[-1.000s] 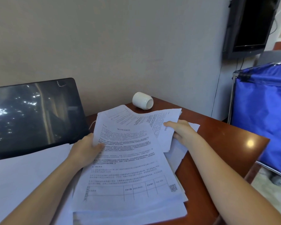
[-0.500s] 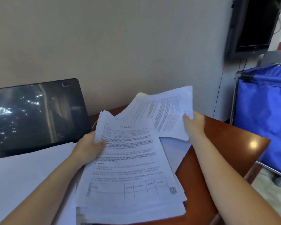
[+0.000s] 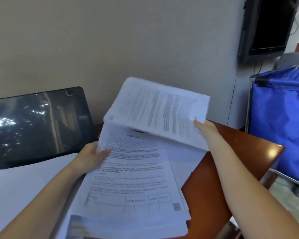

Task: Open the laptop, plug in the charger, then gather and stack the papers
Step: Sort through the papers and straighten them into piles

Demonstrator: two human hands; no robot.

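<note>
On the brown table [image 3: 240, 152], at about six o'clock in our view, lies the main pile of papers [image 3: 133, 183]. Our left hand [image 3: 91, 156] grips its nine o'clock edge, thumb curled over the top sheet and fingers hidden beneath. We judge this pins the pile so it cannot slide. Our right hand [image 3: 205, 128] pinches a corner of a few lifted sheets [image 3: 159, 114], held in the air above the pile's twelve o'clock end — probably to lay them on top. Toward ten o'clock the laptop [image 3: 38, 125] stands open; the charger we cannot see. More white paper [image 3: 24, 183] lies at eight o'clock — not yet gathered.
</note>
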